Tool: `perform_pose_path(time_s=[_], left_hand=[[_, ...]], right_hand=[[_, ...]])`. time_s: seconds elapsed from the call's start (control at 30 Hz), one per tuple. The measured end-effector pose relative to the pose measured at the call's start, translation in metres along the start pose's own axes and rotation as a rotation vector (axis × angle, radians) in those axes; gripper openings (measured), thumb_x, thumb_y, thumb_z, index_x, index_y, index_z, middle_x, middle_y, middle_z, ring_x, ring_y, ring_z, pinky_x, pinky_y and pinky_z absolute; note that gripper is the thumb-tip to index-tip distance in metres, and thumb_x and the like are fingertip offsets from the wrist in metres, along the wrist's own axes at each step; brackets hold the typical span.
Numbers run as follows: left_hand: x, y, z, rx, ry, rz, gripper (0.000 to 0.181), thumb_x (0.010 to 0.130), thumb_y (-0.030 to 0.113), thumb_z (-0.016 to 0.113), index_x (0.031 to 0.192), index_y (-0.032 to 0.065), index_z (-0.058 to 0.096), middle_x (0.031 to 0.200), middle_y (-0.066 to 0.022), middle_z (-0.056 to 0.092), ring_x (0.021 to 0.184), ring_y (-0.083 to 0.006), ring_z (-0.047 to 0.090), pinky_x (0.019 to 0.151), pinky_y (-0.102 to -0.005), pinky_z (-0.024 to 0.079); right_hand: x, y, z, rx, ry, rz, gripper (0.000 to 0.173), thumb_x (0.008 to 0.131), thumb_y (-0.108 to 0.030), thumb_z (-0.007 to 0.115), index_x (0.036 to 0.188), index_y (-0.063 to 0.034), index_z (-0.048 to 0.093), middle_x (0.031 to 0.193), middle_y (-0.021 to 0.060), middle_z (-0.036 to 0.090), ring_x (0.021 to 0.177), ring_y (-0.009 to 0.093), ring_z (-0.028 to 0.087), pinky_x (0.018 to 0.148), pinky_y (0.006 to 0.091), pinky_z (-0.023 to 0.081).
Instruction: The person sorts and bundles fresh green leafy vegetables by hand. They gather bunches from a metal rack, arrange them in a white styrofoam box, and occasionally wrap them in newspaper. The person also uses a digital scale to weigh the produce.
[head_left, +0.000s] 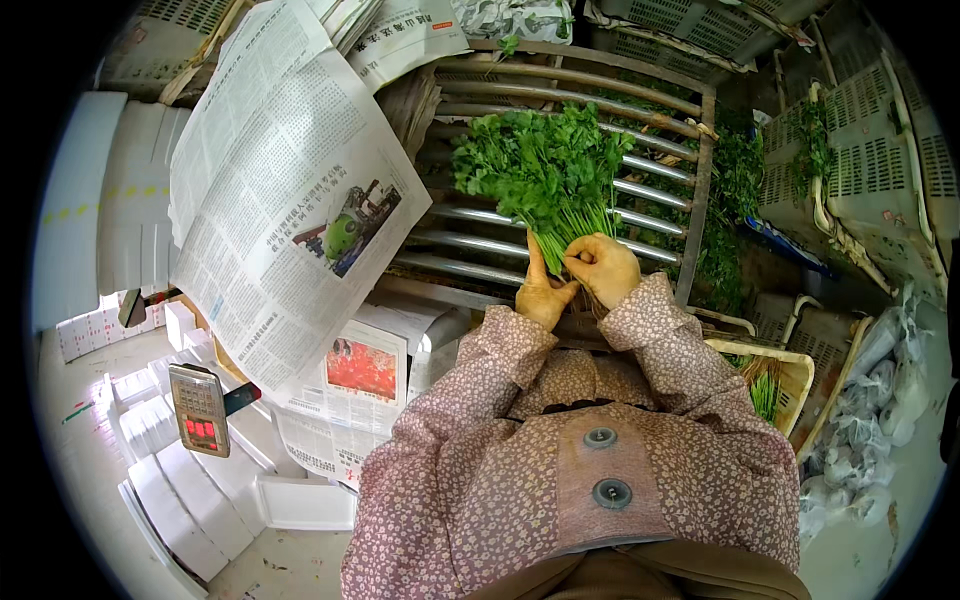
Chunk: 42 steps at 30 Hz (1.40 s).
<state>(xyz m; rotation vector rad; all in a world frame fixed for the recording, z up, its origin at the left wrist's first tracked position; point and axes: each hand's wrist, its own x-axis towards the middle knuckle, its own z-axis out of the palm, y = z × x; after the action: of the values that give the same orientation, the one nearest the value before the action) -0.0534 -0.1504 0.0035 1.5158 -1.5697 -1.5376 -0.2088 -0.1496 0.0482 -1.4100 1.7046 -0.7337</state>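
A bunch of leafy green herbs, perhaps cilantro (551, 161), lies over a rack of metal bars (480, 244), its leaves pointing away from me. My left hand (544, 292) holds the lower stems from the left, thumb and fingers around them. From the right, my right hand (604, 268) is closed at the stem ends, with its fingertips pinched together; thin roots hang between the two hands. What exactly the right fingertips pinch is too small to tell. Left of the rack, large sheets of newspaper (300, 187) lie in a stack.
Plastic crates (870, 165) stand at the right, with loose greens (731, 217) beside the rack. A tray (799, 367) with stems sits by my right elbow, near clear plastic bags (862, 427). At the left are a scale display (201, 409) and white foam boxes (187, 502).
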Motion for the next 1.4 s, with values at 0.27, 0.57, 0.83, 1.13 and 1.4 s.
perform_pose_path(time_s=[0.27,0.57,0.83,1.13,1.4], left_hand=[[-0.013,-0.023,-0.002,-0.619,0.026,-0.074,0.108,0.080,0.003,0.069,0.152,0.0196,-0.009,0.103,-0.0113,0.059,0.078,-0.0149,0.060,0.067,-0.0296,0.051],[-0.028,0.001,0.022,-0.093,0.143,-0.179,0.104,0.076,-0.004,0.069,0.153,0.0152,0.001,0.083,-0.0036,0.059,0.072,-0.0115,0.059,0.062,-0.0245,0.049],[-0.022,-0.023,0.019,-0.395,0.206,-0.091,0.093,0.081,-0.007,0.062,0.153,0.0134,0.007,0.089,-0.0059,0.060,0.076,-0.0125,0.058,0.065,-0.0237,0.050],[-0.023,-0.007,0.001,-0.257,0.114,-0.205,0.083,0.086,0.005,0.063,0.152,0.0082,0.013,0.087,-0.0069,0.065,0.067,-0.0126,0.059,0.053,-0.0269,0.046],[-0.004,0.022,-0.001,-0.434,0.029,-0.528,0.048,0.085,0.037,0.070,0.115,0.0023,0.055,0.086,-0.0055,0.066,0.060,-0.0094,0.058,0.045,-0.0208,0.038]], right_hand=[[0.002,-0.004,0.009,-0.220,0.231,-0.180,0.020,0.082,-0.027,0.068,0.097,-0.0141,0.068,0.080,0.0040,0.066,0.070,0.024,0.064,0.062,0.0345,0.050],[0.016,-0.009,0.015,-0.393,0.278,-0.219,0.023,0.078,-0.024,0.072,0.094,-0.0106,0.064,0.077,0.0070,0.067,0.064,0.024,0.065,0.058,0.0346,0.050],[0.007,-0.012,0.002,-0.222,0.365,-0.426,0.010,0.079,-0.016,0.069,0.081,-0.0066,0.066,0.076,0.0077,0.066,0.065,0.025,0.063,0.061,0.0361,0.049],[-0.040,0.028,-0.090,1.388,-0.024,-0.102,0.032,0.092,-0.032,0.059,0.107,-0.0041,0.065,0.104,0.0106,0.065,0.087,0.018,0.064,0.078,0.0341,0.053],[-0.029,0.023,0.011,-0.127,0.072,0.193,0.034,0.089,-0.037,0.060,0.100,-0.0049,0.058,0.080,0.0171,0.064,0.073,0.034,0.063,0.066,0.0412,0.050]])
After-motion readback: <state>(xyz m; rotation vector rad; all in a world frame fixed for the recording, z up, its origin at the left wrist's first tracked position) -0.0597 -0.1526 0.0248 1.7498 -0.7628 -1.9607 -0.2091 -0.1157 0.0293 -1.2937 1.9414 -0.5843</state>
